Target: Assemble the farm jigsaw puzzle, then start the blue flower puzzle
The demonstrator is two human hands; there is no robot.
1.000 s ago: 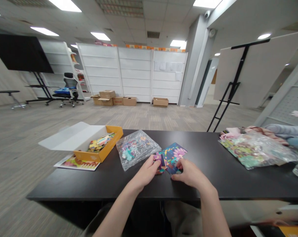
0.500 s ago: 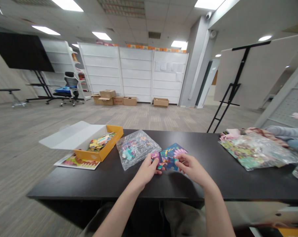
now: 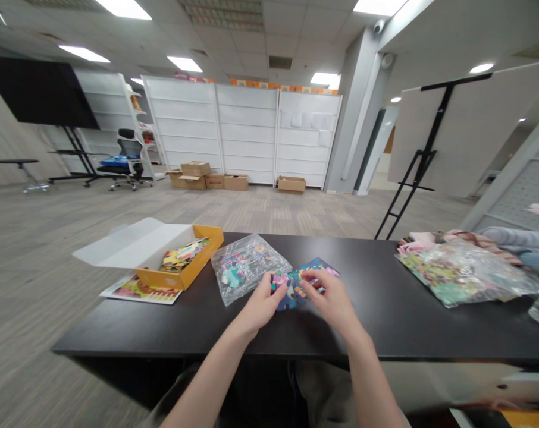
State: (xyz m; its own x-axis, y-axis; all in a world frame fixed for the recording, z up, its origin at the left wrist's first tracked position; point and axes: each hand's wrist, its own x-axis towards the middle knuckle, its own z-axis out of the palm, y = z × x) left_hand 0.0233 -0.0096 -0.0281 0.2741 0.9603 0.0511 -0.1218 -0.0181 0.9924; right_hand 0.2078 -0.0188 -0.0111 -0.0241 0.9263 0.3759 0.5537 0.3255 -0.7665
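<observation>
A small patch of joined colourful puzzle pieces [image 3: 312,274] lies on the black table [image 3: 184,324] just ahead of me. My left hand [image 3: 261,302] pinches the patch's left edge, fingers closed on a pink and blue piece. Fingers curled over the middle of the patch, my right hand [image 3: 329,299] presses or pinches a piece there. A clear plastic bag of loose pieces [image 3: 245,266] sits right beside my left hand.
An open yellow box [image 3: 180,261] with puzzle pieces and a white lid stands at the table's left, on a printed sheet [image 3: 138,291]. Bags of colourful items [image 3: 457,270] pile at the right. An easel [image 3: 412,160] stands behind the table.
Both hands have shifted slightly left and forward over the puzzle patch. My right hand moved from the patch's right edge onto its middle, covering more of it.
</observation>
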